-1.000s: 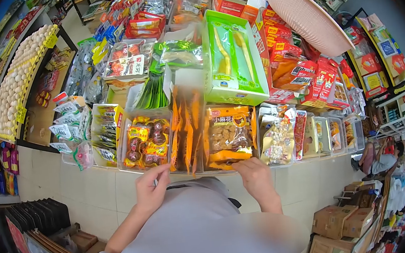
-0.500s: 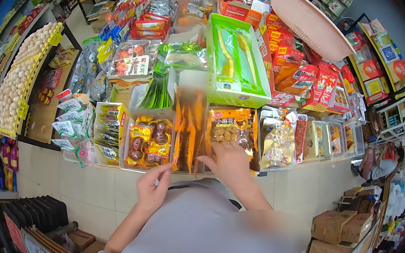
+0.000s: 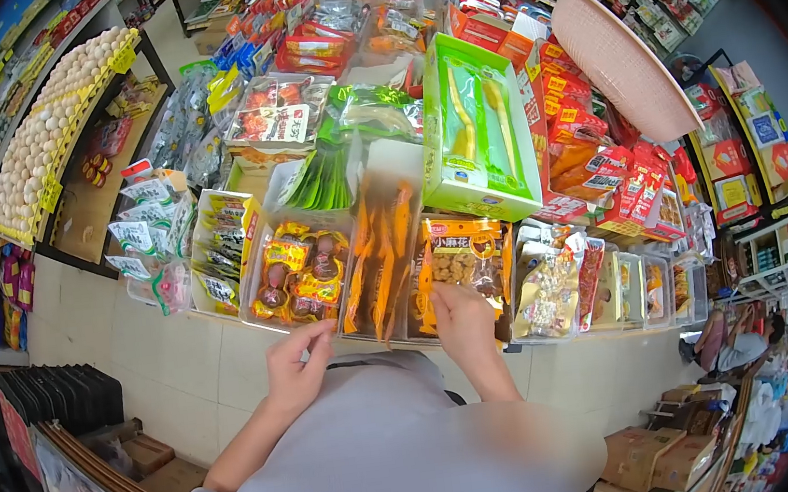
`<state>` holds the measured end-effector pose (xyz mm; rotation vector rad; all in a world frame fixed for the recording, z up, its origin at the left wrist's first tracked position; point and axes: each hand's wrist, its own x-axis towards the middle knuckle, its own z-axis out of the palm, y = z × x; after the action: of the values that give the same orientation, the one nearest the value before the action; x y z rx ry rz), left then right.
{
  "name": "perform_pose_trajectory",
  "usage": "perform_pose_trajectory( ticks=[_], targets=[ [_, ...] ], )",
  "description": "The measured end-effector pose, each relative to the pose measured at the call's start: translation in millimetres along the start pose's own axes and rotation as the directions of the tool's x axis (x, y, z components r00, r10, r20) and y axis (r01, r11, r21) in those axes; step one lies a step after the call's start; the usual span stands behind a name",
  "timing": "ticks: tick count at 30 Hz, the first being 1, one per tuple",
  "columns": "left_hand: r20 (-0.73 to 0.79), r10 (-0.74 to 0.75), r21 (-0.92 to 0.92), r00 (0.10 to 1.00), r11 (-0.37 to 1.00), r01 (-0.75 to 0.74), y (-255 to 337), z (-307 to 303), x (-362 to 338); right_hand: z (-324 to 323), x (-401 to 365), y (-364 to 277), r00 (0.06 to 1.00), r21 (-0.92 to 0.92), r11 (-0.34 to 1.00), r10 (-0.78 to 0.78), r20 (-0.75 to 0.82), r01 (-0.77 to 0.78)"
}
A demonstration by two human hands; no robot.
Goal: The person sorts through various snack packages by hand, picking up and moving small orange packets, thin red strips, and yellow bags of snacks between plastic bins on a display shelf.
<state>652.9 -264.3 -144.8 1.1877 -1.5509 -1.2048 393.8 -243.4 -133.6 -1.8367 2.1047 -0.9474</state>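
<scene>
Orange pkt (image 3: 427,286) against R fingers (image 3: 443,300)

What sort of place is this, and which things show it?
Probably a grocery shop: egg trays, a pink basket and boxes of packaged snacks, such as the green box.

Pale floor tiles (image 3: 174,363) are stretching beneath. Shelves (image 3: 14,70) are lining the left side, cartons (image 3: 643,456) are sitting near right, and a grey wall (image 3: 739,12) is standing far right.

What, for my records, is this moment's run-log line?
left hand: near rectangular clear plastic bin | right hand: at orange-edged plastic snack pouch
</scene>
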Motion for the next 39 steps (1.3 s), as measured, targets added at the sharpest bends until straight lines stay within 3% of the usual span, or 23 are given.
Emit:
perform_pose_trajectory(
  ticks=[5,8,11,14,20,23,26,29,39],
  targets=[
    [0.03,0.008,0.021,1.0,1.0,-0.008,-1.8,0.6,1.3,4.2,-0.6,-6.3,0.996,0.066,0.998,0.023,-0.089,-0.017],
    [0.044,0.043,0.035,0.998,0.998,-0.044,-3.4,1.8,2.1,-8.0,0.2,-12.1,0.991,-0.091,0.994,0.074,0.107,-0.064],
    [0.042,0.008,0.03,0.999,1.0,-0.01,-2.0,2.2,2.7,-29.7,2.1,-11.6,0.992,-0.215,0.976,-0.019,-0.127,-0.008],
    [0.048,0.004,0.02,0.999,1.0,-0.005,-3.4,3.0,2.4,-49.6,14.3,12.9,0.925,-0.415,0.909,-0.128,-0.358,-0.035],
    [0.064,0.019,0.022,0.998,1.0,-0.021,-0.1,4.3,4.8,-33.2,13.5,55.9,0.966,-0.601,0.758,0.229,-0.12,-0.254],
    [0.057,0.027,0.032,0.998,0.999,-0.029,-0.2,3.5,4.5,-34.8,13.1,63.6,0.962,-0.57,0.778,0.248,-0.111,-0.266],
    [0.05,0.014,0.03,0.999,0.999,-0.016,-0.1,2.7,4.2,-45.1,8.8,59.1,0.941,-0.39,0.868,0.219,-0.257,-0.308],
    [0.049,0.028,0.031,0.998,0.999,-0.029,-0.8,2.7,4.7,-58.8,4.3,50.9,0.916,-0.269,0.899,0.261,-0.305,-0.346],
    [0.06,0.025,0.013,0.998,1.0,-0.026,-1.8,5.9,7.1,-68.5,-5.9,40.0,0.906,-0.276,0.891,0.264,-0.329,-0.36]
  ],
)
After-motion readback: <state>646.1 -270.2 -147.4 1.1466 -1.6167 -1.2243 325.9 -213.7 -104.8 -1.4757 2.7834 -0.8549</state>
